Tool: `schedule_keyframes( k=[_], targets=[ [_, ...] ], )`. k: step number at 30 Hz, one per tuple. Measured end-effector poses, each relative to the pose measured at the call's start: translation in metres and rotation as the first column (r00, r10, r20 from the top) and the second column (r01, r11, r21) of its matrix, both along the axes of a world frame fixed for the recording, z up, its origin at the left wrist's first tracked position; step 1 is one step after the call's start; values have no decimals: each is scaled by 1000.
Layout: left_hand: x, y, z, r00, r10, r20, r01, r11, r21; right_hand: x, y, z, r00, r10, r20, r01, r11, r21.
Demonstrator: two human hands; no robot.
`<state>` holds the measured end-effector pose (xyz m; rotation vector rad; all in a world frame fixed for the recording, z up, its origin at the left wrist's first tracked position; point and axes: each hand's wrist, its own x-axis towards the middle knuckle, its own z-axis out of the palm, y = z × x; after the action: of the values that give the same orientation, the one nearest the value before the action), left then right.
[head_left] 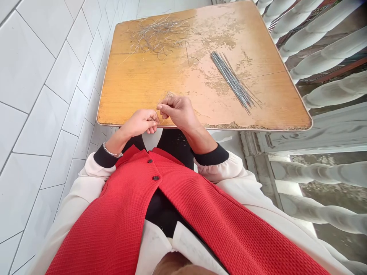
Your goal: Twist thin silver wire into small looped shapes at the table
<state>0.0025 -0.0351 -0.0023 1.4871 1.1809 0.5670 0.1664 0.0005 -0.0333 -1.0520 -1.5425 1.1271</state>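
Note:
My left hand (142,121) and my right hand (177,110) are held together at the near edge of a worn wooden table (143,80). Both are closed in a pinch on a thin piece of wire (164,119) that runs between the fingertips; it is very fine and hard to follow. A tangled heap of curled wire (157,36) lies at the far left of the table. A bundle of straight grey wire rods (232,81) lies slanted on the right half of the table, well away from both hands.
A white tiled wall (43,95) runs along the left of the table. White balusters (323,57) of a railing stand to the right. The tabletop's surface is scuffed and peeling near its front edge (243,126). A silver bracelet (111,152) is on my left wrist.

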Motion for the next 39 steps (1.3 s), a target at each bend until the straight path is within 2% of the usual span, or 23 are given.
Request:
schedule_keyframes(
  k=[3,7,11,14,17,22,26,30,34,39],
  targets=[
    [-5,1,5,993,-77,-89,76,997,-14,6,2,1,992,85,94,-85,996,-6],
    [-11,4,8,973,-188,-131,187,982,-15,12,5,4,964,214,158,-203,976,-83],
    [-17,7,9,948,-221,-227,227,974,-1,14,8,3,947,256,192,-239,965,-107],
    [-16,6,6,970,-148,-192,150,989,-6,16,11,1,958,226,175,-214,973,-82],
    [-12,3,-2,999,-31,-43,31,999,-9,16,12,1,974,165,157,-158,986,-61],
    [-3,-2,-17,985,58,161,-46,996,-75,16,8,7,968,104,228,-94,994,-54],
    [3,-2,-24,971,127,202,-110,990,-90,17,9,9,955,128,267,-107,990,-91],
    [3,-1,-29,970,145,194,-130,988,-88,17,10,10,947,149,285,-121,986,-114],
    [-6,2,-21,973,128,191,-112,989,-92,18,10,10,962,141,234,-119,987,-106],
    [-11,12,-3,947,249,204,-274,956,106,16,10,10,965,210,156,-185,970,-159]
  ],
)
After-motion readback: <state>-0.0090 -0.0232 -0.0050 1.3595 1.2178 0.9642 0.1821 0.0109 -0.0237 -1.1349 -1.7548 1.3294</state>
